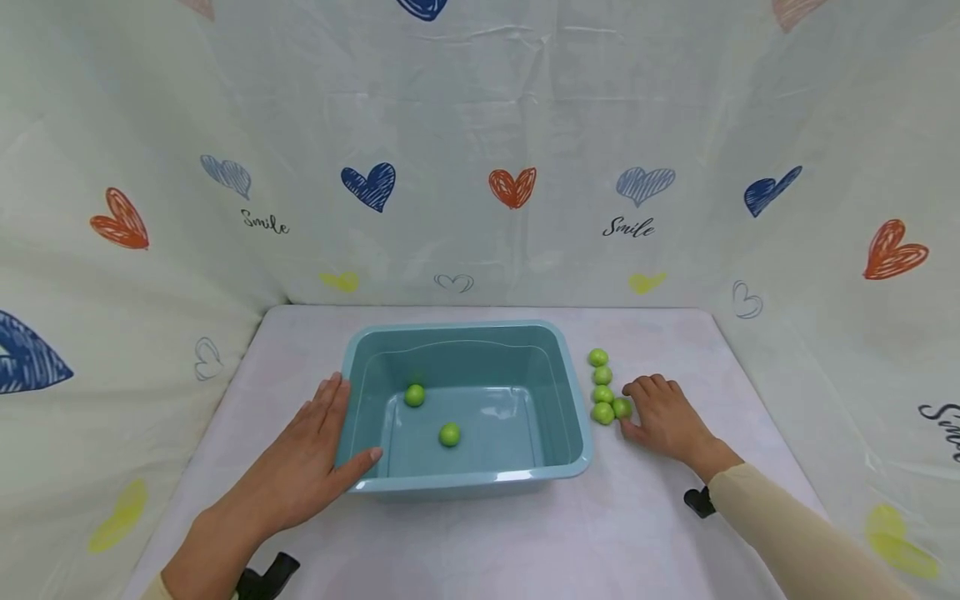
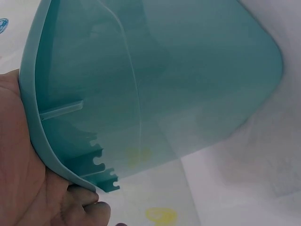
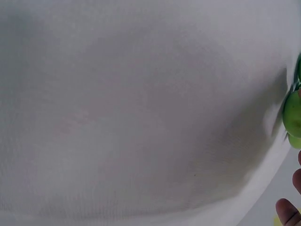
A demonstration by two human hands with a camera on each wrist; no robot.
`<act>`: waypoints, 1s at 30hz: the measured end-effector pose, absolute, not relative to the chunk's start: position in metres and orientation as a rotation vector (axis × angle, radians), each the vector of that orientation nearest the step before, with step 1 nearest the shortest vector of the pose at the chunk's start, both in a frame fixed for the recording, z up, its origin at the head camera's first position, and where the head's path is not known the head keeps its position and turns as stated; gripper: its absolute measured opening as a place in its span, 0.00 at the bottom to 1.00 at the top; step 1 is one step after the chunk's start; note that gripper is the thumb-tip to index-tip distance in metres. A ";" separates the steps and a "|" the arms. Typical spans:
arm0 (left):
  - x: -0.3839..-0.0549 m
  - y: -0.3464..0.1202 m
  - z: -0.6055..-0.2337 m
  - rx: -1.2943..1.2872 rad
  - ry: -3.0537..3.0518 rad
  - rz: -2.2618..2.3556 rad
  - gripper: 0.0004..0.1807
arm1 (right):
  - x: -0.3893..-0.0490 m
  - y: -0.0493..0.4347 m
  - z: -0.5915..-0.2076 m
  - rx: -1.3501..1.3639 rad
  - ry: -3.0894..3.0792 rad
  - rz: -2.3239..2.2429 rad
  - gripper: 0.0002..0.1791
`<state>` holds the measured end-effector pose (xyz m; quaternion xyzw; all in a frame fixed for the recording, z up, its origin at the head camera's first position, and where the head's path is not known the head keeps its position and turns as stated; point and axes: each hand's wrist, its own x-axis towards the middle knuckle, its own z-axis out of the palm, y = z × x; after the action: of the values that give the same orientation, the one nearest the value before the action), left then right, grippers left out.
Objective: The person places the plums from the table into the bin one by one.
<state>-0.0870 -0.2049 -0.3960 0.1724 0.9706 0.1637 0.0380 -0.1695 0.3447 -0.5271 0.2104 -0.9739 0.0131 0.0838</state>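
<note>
A light-blue plastic tub (image 1: 468, 481) stands on the white-covered table. Inside it lie two small round green fruits: one green fruit (image 1: 415, 395) at the left and another green fruit (image 1: 449, 434) nearer the front. My left hand (image 1: 303, 462) rests along the tub's left rim, fingers straight outside, thumb over the front corner. To the tub's right several green fruits (image 1: 602, 394) form a line, with one green fruit (image 1: 622, 407) beside it. My right hand (image 1: 663, 421) has thumb and forefinger on either side of that fruit; in the right wrist view the green fruit (image 3: 292, 115) shows at the edge.
White cloth (image 1: 645, 533) covers the table (image 1: 517, 550). A pale curtain (image 1: 465, 100) printed with hearts and words hangs behind and at both sides. Black straps are on both wrists.
</note>
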 end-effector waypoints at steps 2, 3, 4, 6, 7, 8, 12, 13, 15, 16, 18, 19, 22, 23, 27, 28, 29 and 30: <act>-0.087 -0.205 -0.396 0.528 2.978 0.500 0.57 | -0.170 0.346 -0.529 0.630 -2.902 0.030 0.25; -0.087 -0.204 -0.396 0.528 2.978 0.499 0.57 | -0.170 0.347 -0.530 0.630 -2.900 0.025 0.25; -0.087 -0.204 -0.396 0.526 2.979 0.498 0.57 | -0.170 0.347 -0.531 0.626 -2.903 0.025 0.25; -0.087 -0.204 -0.396 0.525 2.980 0.498 0.57 | -0.170 0.348 -0.533 0.621 -2.906 0.022 0.26; -0.087 -0.204 -0.396 0.525 2.980 0.499 0.57 | -0.170 0.348 -0.534 0.620 -2.905 0.022 0.26; -0.087 -0.204 -0.396 0.525 2.981 0.498 0.57 | -0.170 0.348 -0.535 0.620 -2.904 0.023 0.26; -0.087 -0.204 -0.396 0.525 2.984 0.497 0.57 | -0.171 0.349 -0.537 0.635 -2.893 0.037 0.25; -0.087 -0.203 -0.396 0.524 2.984 0.498 0.57 | -0.171 0.349 -0.537 0.630 -2.891 0.048 0.24; -0.087 -0.203 -0.396 0.522 2.985 0.499 0.57 | -0.172 0.351 -0.536 0.611 -2.882 0.069 0.23; -0.087 -0.203 -0.396 0.520 2.985 0.499 0.57 | -0.173 0.352 -0.535 0.601 -2.877 0.079 0.22; -0.087 -0.203 -0.396 0.516 2.986 0.496 0.57 | -0.175 0.355 -0.533 0.579 -2.863 0.085 0.21; -0.087 -0.203 -0.396 0.514 2.988 0.489 0.57 | -0.176 0.356 -0.532 0.571 -2.858 0.083 0.21; -0.087 -0.203 -0.396 0.516 2.996 0.472 0.57 | -0.179 0.362 -0.527 0.588 -2.835 0.044 0.21; -0.087 -0.203 -0.396 0.519 3.000 0.466 0.56 | -0.179 0.363 -0.525 0.598 -2.827 0.036 0.21; -0.087 -0.203 -0.395 0.533 3.014 0.447 0.56 | -0.181 0.368 -0.519 0.627 -2.795 0.013 0.22; -0.087 -0.203 -0.395 0.535 3.014 0.445 0.56 | -0.182 0.368 -0.517 0.631 -2.787 0.009 0.22; -0.087 -0.203 -0.395 0.535 3.014 0.441 0.56 | -0.182 0.368 -0.515 0.637 -2.778 0.005 0.22; -0.088 -0.203 -0.395 0.535 3.012 0.440 0.56 | -0.183 0.368 -0.513 0.643 -2.770 -0.003 0.23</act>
<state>-0.0876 -0.2032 -0.3951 0.1730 0.9742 0.1424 0.0253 -0.1832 0.3684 -0.5128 0.2235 -0.9633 -0.0009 0.1487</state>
